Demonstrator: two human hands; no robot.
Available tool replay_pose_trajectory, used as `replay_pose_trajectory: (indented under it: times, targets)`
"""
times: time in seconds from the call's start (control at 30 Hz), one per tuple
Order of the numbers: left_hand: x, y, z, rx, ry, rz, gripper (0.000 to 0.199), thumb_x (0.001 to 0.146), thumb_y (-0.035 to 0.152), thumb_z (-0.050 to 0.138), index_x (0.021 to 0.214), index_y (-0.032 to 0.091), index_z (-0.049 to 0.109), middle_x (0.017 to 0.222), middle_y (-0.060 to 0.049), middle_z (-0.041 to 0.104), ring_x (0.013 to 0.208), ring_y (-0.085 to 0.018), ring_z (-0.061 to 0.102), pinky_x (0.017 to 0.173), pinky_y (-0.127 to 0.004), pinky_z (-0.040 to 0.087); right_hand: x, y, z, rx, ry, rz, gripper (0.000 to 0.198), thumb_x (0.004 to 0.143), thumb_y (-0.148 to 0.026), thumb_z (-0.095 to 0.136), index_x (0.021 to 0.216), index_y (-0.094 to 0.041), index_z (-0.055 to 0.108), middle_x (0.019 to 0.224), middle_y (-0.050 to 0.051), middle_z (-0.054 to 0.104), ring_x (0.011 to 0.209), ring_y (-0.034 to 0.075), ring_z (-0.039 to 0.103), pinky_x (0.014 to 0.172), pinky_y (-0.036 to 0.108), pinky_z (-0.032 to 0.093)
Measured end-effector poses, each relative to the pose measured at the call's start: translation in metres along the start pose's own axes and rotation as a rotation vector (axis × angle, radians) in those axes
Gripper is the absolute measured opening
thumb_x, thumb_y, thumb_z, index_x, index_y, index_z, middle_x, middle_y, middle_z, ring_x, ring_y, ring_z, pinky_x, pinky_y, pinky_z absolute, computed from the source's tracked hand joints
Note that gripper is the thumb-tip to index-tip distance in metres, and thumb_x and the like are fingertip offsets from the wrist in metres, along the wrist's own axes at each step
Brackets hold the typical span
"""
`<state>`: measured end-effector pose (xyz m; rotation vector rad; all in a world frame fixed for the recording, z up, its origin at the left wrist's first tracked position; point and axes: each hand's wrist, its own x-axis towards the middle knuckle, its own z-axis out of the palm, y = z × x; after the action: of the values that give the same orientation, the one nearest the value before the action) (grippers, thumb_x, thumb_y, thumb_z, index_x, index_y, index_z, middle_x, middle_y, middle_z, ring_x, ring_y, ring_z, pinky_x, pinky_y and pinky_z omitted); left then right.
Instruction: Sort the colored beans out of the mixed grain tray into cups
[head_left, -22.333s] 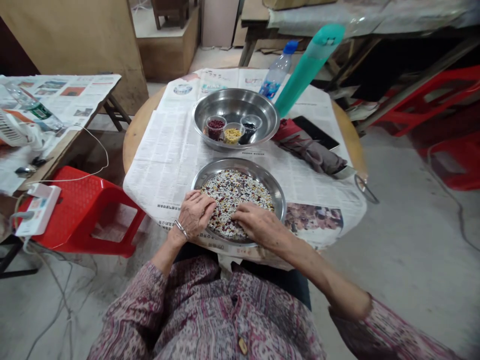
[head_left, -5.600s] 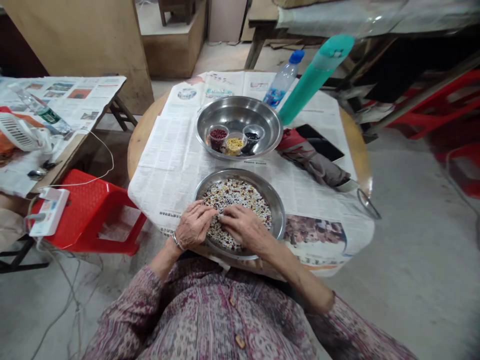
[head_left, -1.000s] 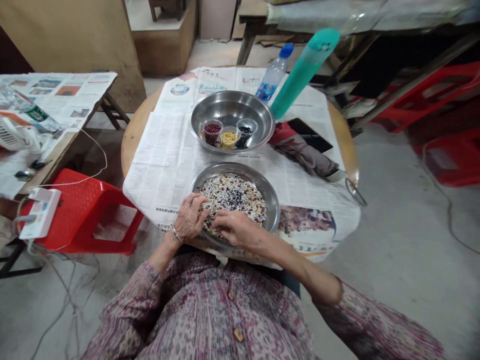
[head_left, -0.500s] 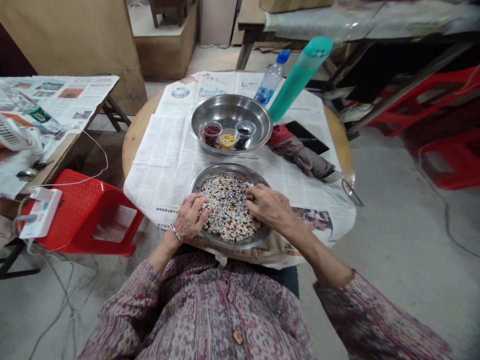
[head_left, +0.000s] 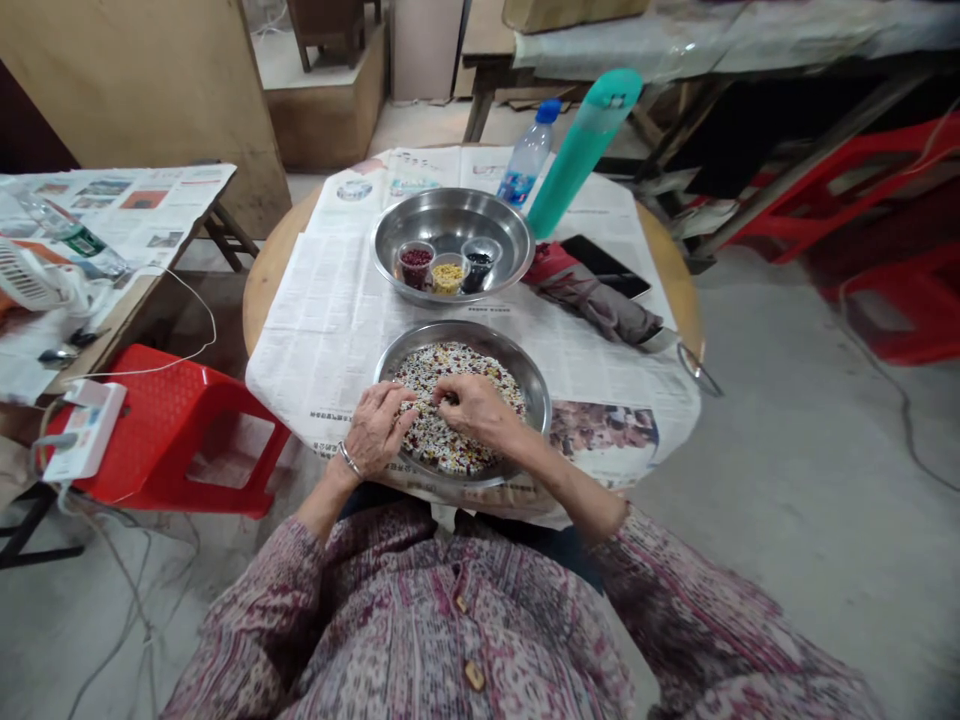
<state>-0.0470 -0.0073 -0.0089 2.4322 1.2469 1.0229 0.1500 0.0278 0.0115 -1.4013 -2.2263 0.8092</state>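
Observation:
In front of me is a shallow steel basin (head_left: 538, 385) spread with mixed grains and beans (head_left: 431, 362), white, dark red, yellow and black. My left hand (head_left: 375, 430), a silver bracelet at its wrist, rests over the basin's left rim with thumb and fingers apart, the tips at the grains. Over the middle of the basin, my right hand (head_left: 480, 410) has thumb and fingertips drawn into a pinch. Whatever is between them is too small to make out. Behind stands a larger steel basin (head_left: 397, 225) holding cups of red beans (head_left: 415, 262), yellow beans (head_left: 448, 275) and black beans (head_left: 478, 262).
Newspaper (head_left: 300, 340) covers the round table. A plastic bottle (head_left: 529, 155), a tall teal container (head_left: 585, 150), a folded umbrella (head_left: 600, 305) and a dark tablet (head_left: 607, 265) lie beyond to the right. A red stool (head_left: 172, 400) with a power strip (head_left: 86, 430) is at left.
My right hand has moved left across the grains, from the right side of the basin to its middle, closer to my left hand. My left hand has barely shifted.

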Motion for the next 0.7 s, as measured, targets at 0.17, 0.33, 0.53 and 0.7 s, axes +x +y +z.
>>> replay_pose_trajectory:
  times: [0.17,0.33,0.53,0.7]
  targets:
    - [0.000,0.001,-0.001,-0.077,0.019,-0.039,0.024,0.100,0.027,0.041,0.119,0.018,0.051,0.116,-0.010,0.057,0.118,-0.021,0.051,0.104,-0.040,0.044,0.004,-0.017,0.021,-0.121,-0.068,-0.394,0.015,0.077,-0.007,0.057,0.080,-0.015,0.069,0.095,0.010,0.068,0.086,0.018,0.055,0.078,0.032,0.043]
    - [-0.001,-0.001,-0.001,-0.081,0.026,-0.033,0.023,0.099,0.027,0.044,0.118,0.017,0.051,0.115,-0.010,0.056,0.118,-0.021,0.050,0.105,-0.040,0.044,0.013,0.008,0.000,-0.403,0.068,-0.361,0.012,0.082,-0.012,0.057,0.087,-0.016,0.068,0.103,0.012,0.066,0.099,0.025,0.052,0.085,0.038,0.043]
    - [0.002,0.001,-0.003,-0.017,0.022,0.007,0.017,0.097,0.025,0.048,0.110,0.017,0.055,0.111,-0.009,0.058,0.115,-0.021,0.053,0.103,-0.039,0.045,-0.027,0.044,-0.032,-0.455,0.172,-0.128,0.017,0.078,-0.008,0.057,0.081,-0.022,0.067,0.087,0.005,0.068,0.084,0.020,0.057,0.073,0.031,0.043]
    - [0.016,0.011,-0.013,0.127,-0.240,0.096,0.027,0.089,0.034,0.064,0.110,0.019,0.060,0.114,-0.009,0.055,0.110,-0.024,0.053,0.097,-0.041,0.049,-0.065,0.038,-0.027,-0.296,0.314,-0.188,0.013,0.086,-0.016,0.055,0.089,-0.022,0.067,0.086,0.003,0.070,0.083,0.018,0.062,0.075,0.031,0.044]
